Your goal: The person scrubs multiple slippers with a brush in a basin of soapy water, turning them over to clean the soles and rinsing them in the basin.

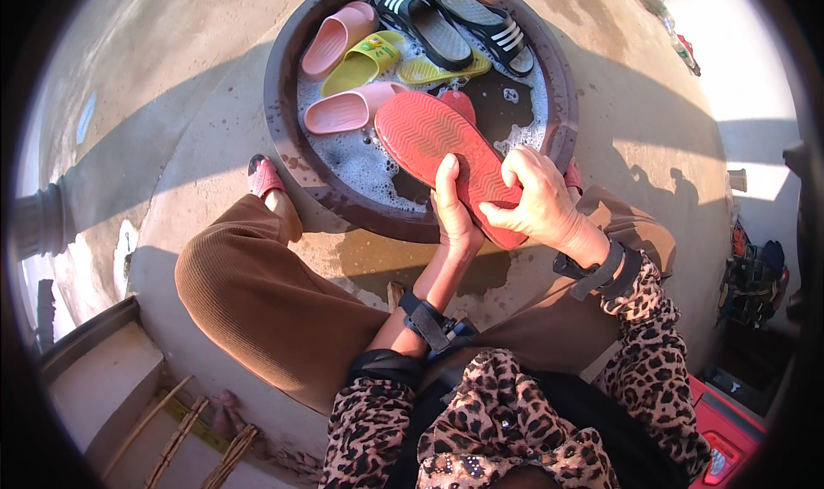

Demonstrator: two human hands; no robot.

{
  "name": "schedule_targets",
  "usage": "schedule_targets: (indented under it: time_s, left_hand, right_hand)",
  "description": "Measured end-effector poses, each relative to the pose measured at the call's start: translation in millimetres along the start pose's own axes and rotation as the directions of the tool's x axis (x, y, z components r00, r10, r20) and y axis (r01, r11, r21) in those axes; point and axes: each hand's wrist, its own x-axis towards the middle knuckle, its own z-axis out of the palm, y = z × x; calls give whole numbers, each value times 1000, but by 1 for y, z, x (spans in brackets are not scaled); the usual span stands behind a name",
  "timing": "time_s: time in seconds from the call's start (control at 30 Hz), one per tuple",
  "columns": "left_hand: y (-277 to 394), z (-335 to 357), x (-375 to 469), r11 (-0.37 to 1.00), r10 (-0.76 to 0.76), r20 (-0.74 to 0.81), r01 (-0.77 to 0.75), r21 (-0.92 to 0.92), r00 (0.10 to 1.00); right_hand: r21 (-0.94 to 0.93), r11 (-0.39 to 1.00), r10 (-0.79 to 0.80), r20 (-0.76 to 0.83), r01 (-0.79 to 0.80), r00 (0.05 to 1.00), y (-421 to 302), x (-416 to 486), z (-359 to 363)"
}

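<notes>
My left hand (456,215) grips a red slipper (444,141), its zigzag-patterned sole facing up, thumb on the sole. My right hand (537,196) is at the slipper's near end, fingers bent and touching it; whether it holds anything small is hidden. Beneath and beyond is a round dark basin (283,103) of soapy water. In it lie two pink slides (341,38), a yellow-green slide (360,64), another yellow-green one (444,71) partly under a dark slide with white stripes (438,29), and a second dark striped slide (489,29). Part of another red slipper (459,103) shows behind the held one.
My knees are spread at the basin's near side, a foot in a red slipper (264,177) at its left. Wet concrete floor (425,264) lies between my legs. Sticks (177,441) are at lower left, a red object (727,437) at lower right, and a plastic bottle (679,45) at upper right.
</notes>
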Motion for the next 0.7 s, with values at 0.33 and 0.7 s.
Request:
schedule_targets:
  time_s: [0.33, 0.7]
  left_hand:
    - [4, 16, -9, 995, 33, 24, -35, 96, 999]
    - [1, 13, -10, 996, 40, 23, -41, 81, 999]
  right_hand:
    - [192, 940, 304, -88, -283, 949, 4, -15, -11]
    - [376, 812, 438, 114, -447, 892, 5, -17, -3]
